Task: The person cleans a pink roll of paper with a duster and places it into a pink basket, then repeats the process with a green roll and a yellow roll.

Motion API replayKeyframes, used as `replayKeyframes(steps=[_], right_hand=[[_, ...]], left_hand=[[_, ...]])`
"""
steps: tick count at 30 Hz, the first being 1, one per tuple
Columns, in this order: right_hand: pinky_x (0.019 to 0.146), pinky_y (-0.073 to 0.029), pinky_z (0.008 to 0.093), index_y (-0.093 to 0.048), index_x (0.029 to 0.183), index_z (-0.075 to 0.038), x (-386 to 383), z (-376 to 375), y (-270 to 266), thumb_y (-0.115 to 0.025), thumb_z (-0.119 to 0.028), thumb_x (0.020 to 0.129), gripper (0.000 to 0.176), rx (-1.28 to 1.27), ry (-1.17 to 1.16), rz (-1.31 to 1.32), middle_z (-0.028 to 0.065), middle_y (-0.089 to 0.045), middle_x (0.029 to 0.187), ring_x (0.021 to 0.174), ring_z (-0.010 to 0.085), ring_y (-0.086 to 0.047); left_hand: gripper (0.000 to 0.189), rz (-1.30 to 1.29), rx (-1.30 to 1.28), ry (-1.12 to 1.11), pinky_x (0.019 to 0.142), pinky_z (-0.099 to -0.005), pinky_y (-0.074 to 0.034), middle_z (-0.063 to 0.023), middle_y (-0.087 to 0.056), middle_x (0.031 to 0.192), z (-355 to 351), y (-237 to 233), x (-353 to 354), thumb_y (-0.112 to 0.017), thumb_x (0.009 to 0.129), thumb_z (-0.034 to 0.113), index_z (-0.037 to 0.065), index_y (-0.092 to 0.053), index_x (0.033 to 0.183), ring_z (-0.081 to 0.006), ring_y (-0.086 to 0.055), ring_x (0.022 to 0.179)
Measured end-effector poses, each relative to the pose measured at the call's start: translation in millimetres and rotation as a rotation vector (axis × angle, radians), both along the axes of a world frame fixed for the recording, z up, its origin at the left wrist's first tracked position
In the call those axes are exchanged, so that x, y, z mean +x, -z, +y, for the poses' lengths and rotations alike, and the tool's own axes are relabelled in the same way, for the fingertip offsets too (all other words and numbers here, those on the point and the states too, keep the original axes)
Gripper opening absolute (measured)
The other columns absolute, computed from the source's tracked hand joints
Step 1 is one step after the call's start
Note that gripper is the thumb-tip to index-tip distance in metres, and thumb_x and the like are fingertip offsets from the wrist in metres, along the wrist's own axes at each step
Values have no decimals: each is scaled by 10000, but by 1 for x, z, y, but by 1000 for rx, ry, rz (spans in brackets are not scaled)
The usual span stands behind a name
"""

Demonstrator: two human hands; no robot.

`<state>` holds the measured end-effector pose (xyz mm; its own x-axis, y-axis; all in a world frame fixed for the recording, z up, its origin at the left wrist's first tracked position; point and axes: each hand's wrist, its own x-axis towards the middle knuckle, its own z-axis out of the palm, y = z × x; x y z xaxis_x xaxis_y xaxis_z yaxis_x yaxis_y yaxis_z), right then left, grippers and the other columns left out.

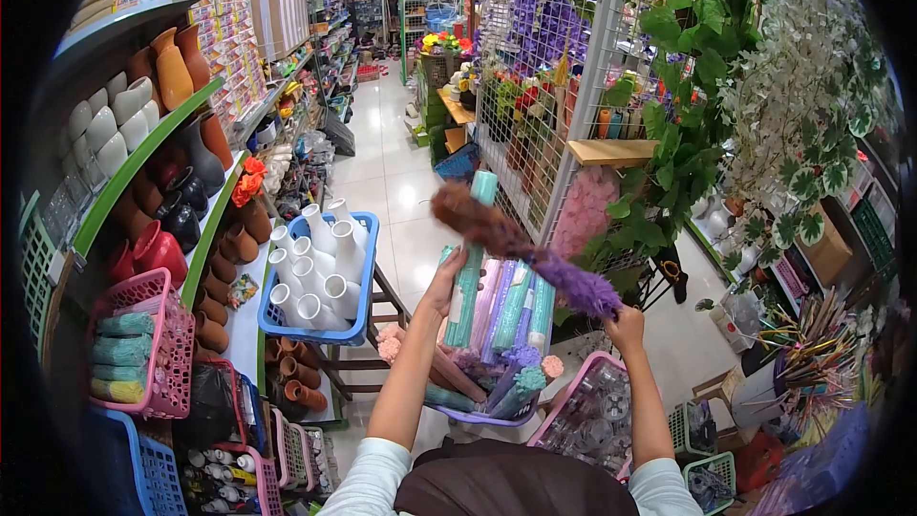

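Upward — duster (pixel 523 250) slants left from grip of right hand (pixel 626 328).

The duster (pixel 523 247) in my right hand (pixel 626 329) is fluffy, matt fibre; the roll (pixel 472 263) in my left hand (pixel 445 283) wears glossy plastic.

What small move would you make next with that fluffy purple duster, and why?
Probably lower the purple duster into the basket, next to the other wrapped dusters. The right hand holds it by one end, slanted in the air above them. The left hand grips a teal wrapped duster upright, which may keep the bundle steady.
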<state>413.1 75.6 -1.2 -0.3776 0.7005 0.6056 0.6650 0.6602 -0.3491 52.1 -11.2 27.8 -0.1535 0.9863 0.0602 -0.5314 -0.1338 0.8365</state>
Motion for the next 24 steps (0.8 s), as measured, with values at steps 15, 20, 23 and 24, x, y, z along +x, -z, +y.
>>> replayKeyframes(steps=[15,20,23,24], right_hand=[[531,-435,429,-627,753,-42,-3,11,13,-653,-299,715,261,-52,96,20,167,-590,646,612,366,-577],[500,-426,418,-622,712,-41,4,-1,7,-652,-257,700,218,42,-215,-75,161,-577,622,582,357,-569],[495,-421,415,-625,724,-42,7,3,19,-659,-280,703,242,75,-267,-22,157,-573,617,579,356,-567],[496,-421,413,-624,725,-39,4,4,20,-661,-288,708,252,58,-191,3,159,-573,617,581,356,-569]], left_hand=[[460,-89,56,166,754,-346,-524,-96,-590,1041,13,15,-9,-454,923,413,30,-496,1175,-196,-601,863],[499,-15,71,54,751,-331,-528,-84,-594,1034,5,17,-17,-465,911,440,37,-492,1204,-183,-598,869],[486,-197,-128,-31,744,-305,-535,-90,-607,1003,-5,-6,-7,-449,920,446,28,-515,1160,-149,-614,845],[466,-192,-114,-40,728,-304,-533,-84,-611,987,-3,-5,-5,-433,929,439,37,-525,1145,-147,-611,833]])
